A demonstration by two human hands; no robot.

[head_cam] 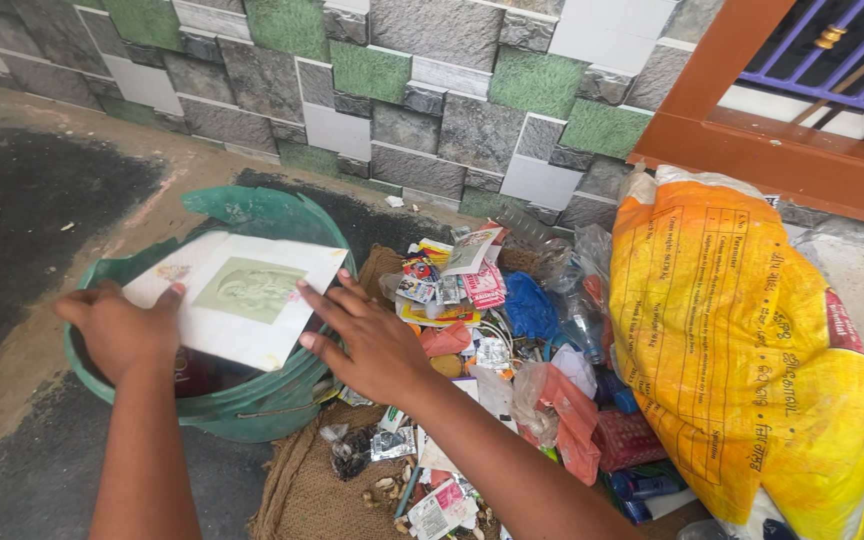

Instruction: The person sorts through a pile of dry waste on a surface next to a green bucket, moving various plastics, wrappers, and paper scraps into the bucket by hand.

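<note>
A white sheet of card (pixel 237 295) with a faded greenish picture lies flat over the mouth of a green plastic bin (pixel 252 405). My left hand (pixel 122 330) presses on the sheet's left edge, fingers curled over it. My right hand (pixel 362 335) rests at the sheet's right edge with fingers spread, touching the card and the bin's rim. Both forearms reach in from the bottom of the view.
A heap of mixed litter (pixel 492 330), wrappers, plastic bags and scraps, lies on brown sacking (pixel 307 490) right of the bin. A bulging yellow sack (pixel 742 340) stands at the right. Behind are a tiled wall (pixel 402 90) and a brown window frame (pixel 742 110).
</note>
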